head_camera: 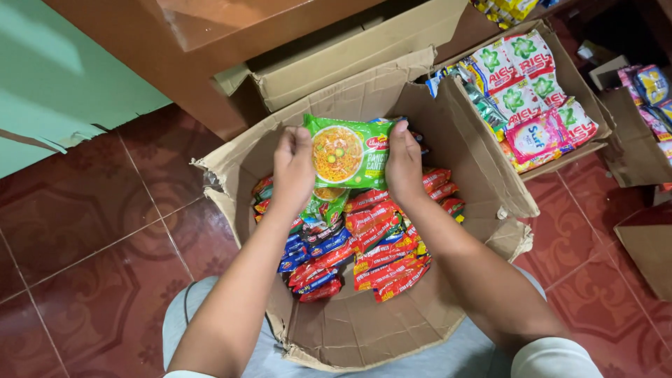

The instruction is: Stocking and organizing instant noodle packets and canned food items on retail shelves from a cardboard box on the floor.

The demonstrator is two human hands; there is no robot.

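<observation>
A flat green plastic noodle packet (pixel 348 152), printed with a bowl of orange noodles, is held by its 2 short edges above a large open brown cardboard box (pixel 364 329). The left hand (pixel 294 168) pinches the packet's left edge and the right hand (pixel 404 162) grips its right edge, the fingers of both clenched on the wrapper, so the packet hangs face-up just over the box's far side.

Below it, rows of red, blue and green noodle packets (pixel 364 245) stand packed on edge, filling the far part of the box and leaving bare cardboard nearer the person. The box's walls are torn and sagging, with a ragged flap (pixel 210 168) at the left rim.

To the right, a second open carton (pixel 581 84) holds red, white and pink detergent sachets (pixel 532 91), and more coloured sachets (pixel 654 91) lie in another box at the frame's edge. A closed cardboard box (pixel 350 56) sits behind, against a brown wooden cabinet (pixel 175 42), all on a dark red patterned tile floor (pixel 91 231).

The likely risk is the thin wrapper slipping from so light a grip, or the tightly wedged rows toppling should the weakened box wall give way.
</observation>
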